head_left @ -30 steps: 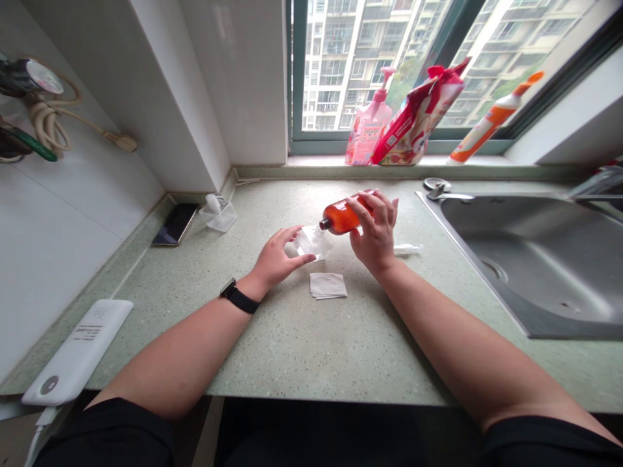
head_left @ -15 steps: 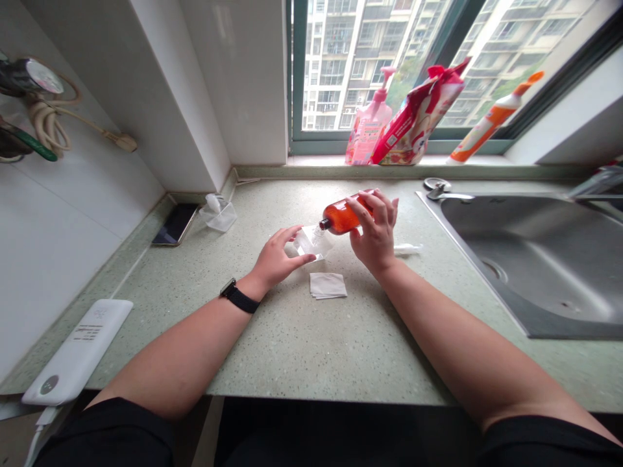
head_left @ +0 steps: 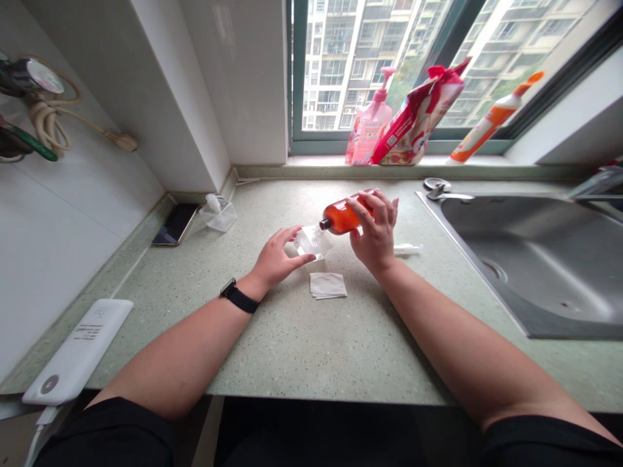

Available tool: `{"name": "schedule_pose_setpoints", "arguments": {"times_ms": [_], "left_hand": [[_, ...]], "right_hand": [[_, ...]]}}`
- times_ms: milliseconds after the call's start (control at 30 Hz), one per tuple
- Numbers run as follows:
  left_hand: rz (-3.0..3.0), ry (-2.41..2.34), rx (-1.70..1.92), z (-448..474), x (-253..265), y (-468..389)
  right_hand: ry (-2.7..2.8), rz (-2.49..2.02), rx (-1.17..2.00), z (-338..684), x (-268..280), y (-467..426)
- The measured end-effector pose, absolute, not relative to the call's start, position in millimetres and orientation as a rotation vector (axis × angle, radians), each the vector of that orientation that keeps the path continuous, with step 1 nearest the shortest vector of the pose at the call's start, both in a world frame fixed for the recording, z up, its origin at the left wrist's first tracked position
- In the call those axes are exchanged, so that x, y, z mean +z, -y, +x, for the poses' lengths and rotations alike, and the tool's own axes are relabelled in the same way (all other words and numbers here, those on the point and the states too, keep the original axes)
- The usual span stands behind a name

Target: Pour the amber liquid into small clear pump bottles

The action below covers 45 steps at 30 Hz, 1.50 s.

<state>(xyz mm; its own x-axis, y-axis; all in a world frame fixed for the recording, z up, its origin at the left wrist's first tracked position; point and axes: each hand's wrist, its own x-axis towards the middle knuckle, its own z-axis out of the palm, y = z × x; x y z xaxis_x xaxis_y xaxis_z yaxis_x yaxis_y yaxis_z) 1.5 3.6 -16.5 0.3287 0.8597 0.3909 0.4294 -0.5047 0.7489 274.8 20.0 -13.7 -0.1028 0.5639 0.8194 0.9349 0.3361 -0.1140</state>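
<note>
Bottle (head_left: 342,217) is glossy, translucent orange-red and tilted.

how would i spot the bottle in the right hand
Start at the steel sink, then look left along the counter to the right hand. It grips a tilted bottle, neck toward the clear container. The bottle's glossy amber body sets it apart from the pink pump bottle on the sill.

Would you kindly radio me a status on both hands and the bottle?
Right hand grips bottle. Bottle tipped, mouth at cup. Left hand holds cup. Folded sheet on cup's near side, not between cup and bottle.
</note>
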Motion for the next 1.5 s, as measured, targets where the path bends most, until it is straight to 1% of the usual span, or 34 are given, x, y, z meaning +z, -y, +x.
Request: {"name": "schedule_pose_setpoints", "arguments": {"times_ms": [167,367,633,1233,1500], "left_hand": [[2.066,-1.132,1.075,1.9,-16.5,-4.1],[2.063,-1.132,1.078,2.1,-17.0,-4.7],[2.042,-1.141,1.076,2.9,-15.8,-3.0],[2.055,-1.121,1.250,3.8,-8.4,-0.1],[1.917,-1.159,1.222,3.8,-7.8,0.6]], "right_hand": [[1.793,-1.362,-0.523,275.6,-13.6,-20.3],[1.777,-1.291,-0.558,275.2,-15.7,-20.3],[1.827,-1.361,-0.539,275.9,-13.5,-18.7],[1.877,-1.438,-0.389,274.6,-8.0,-14.8],[1.787,-1.405,-0.336,274.1,-15.0,-18.4]]}}
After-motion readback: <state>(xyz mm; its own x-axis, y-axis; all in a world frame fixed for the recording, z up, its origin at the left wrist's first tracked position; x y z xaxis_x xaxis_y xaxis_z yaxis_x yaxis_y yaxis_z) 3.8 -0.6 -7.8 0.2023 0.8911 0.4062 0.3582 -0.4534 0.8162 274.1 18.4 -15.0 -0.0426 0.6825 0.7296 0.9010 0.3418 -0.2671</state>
